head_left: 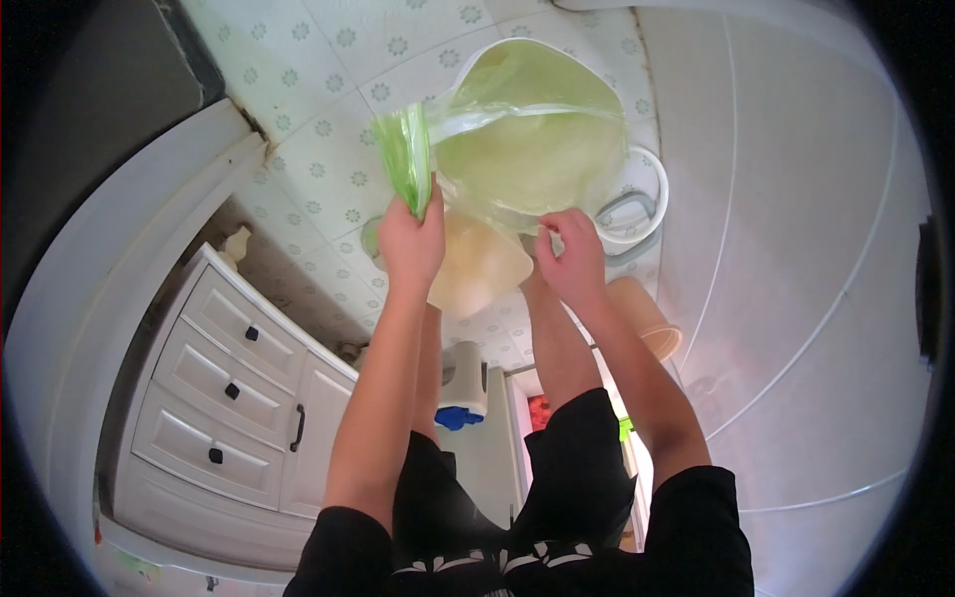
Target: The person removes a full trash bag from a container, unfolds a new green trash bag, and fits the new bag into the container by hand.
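Note:
A thin, see-through light green plastic bag point(532, 164) spreads in front of me over a wide round shape with a pale rim. My left hand point(413, 239) is closed on a gathered, brighter green bunch of plastic bag point(405, 149) at the left of the spread part. At the near right edge of the bag, my right hand point(575, 254) pinches the film between thumb and fingers. Just below the bag, between my hands, shows a smooth beige rounded surface point(482, 264); whether it belongs to the same container I cannot tell.
A white round rim with a grey handle point(652, 204) lies right of the bag. A peach-coloured tub point(645, 316) stands beside my right forearm. White drawers point(229, 383) line the left, a pale curved wall point(796, 229) the right. The floor is flower-patterned tile point(343, 109).

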Motion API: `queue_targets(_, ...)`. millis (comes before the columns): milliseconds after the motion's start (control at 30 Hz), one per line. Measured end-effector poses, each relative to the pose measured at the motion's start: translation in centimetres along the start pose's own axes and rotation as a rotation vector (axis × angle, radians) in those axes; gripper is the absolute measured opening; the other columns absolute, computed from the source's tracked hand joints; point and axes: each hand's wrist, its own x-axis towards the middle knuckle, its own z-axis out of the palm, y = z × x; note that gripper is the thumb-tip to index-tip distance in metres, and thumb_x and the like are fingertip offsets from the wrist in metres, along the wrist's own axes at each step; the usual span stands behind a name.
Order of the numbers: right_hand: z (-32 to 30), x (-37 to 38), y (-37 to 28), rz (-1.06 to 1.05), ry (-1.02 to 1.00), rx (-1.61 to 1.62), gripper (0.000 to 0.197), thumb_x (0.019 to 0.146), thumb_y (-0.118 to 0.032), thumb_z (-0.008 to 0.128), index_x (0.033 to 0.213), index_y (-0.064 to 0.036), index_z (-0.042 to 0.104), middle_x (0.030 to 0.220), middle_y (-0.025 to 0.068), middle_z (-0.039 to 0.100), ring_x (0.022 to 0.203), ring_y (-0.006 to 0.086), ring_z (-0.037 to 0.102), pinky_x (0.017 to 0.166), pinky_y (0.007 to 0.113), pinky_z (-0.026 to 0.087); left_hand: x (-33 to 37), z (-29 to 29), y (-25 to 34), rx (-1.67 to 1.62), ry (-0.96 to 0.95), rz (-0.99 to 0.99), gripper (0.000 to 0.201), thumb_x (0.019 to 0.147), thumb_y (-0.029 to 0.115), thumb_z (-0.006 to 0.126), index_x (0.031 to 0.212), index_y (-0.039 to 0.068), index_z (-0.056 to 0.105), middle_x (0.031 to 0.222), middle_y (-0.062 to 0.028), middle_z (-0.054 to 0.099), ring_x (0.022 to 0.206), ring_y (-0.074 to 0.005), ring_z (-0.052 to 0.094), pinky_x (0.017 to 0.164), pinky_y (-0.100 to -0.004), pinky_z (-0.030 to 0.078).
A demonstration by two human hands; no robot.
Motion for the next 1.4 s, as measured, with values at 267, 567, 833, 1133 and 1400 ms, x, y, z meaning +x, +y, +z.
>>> queue_targets(267,4.1,-0.6,0.6,0.687,0.328,1.080,0.027,0.092,-0.006,0.066,0.116,-0.0021,0.054,0.102,0.0075,0.061,0.097,0.0146,0.057,0.085,0.030,0.050,3.6,2.4,0.9,0.055,-0.095,-0.138,0.034,0.084,0.026,0.072,0.105,-0.001,0.067,0.092,-0.0160,0.072,0.085,-0.0275,0.067,0.079,-0.0374,0.051)
queue_targets(567,2.7,3.8,0.2,1.011,0.416,1.371,0.043,0.102,-0.028,0.057,0.131,0.0007,0.043,0.116,0.0139,0.059,0.096,0.0185,0.060,0.085,0.038,0.056,4.4,4.3,2.9,0.011,-0.075,-0.117,0.051,0.083,0.016,0.069,0.132,0.006,0.055,0.115,-0.0165,0.068,0.102,-0.0297,0.065,0.089,-0.0394,0.049)
queue_targets(833,-0.6,8.1,5.9,0.766,0.397,0.989,0.032,0.097,-0.024,0.060,0.118,0.0015,0.061,0.103,0.0084,0.066,0.089,0.0152,0.062,0.072,0.029,0.050,5.7,5.2,3.2,0.168,-0.061,-0.049,0.059,0.083,0.003,0.054,0.140,0.018,0.049,0.113,-0.0175,0.069,0.104,-0.0387,0.064,0.088,-0.0449,0.049)
queue_targets(1133,-3.4,10.5,9.5,0.634,0.419,0.843,0.024,0.089,-0.014,0.068,0.107,0.0029,0.071,0.094,0.0074,0.071,0.082,0.0140,0.064,0.073,0.028,0.051,5.0,4.7,2.3,0.205,-0.143,0.010,0.061,0.084,-0.003,0.047,0.140,0.020,0.051,0.115,-0.0203,0.067,0.108,-0.0400,0.062,0.089,-0.0448,0.049)
queue_targets(1400,-3.3,9.4,11.8,0.908,0.250,0.798,0.020,0.087,-0.007,0.068,0.105,0.0015,0.071,0.084,0.0047,0.069,0.073,0.0108,0.061,0.065,0.025,0.047,6.3,4.6,2.3,0.214,-0.289,0.099,0.062,0.083,-0.005,0.045,0.139,0.018,0.055,0.120,-0.0229,0.065,0.111,-0.0391,0.061,0.094,-0.0421,0.047)
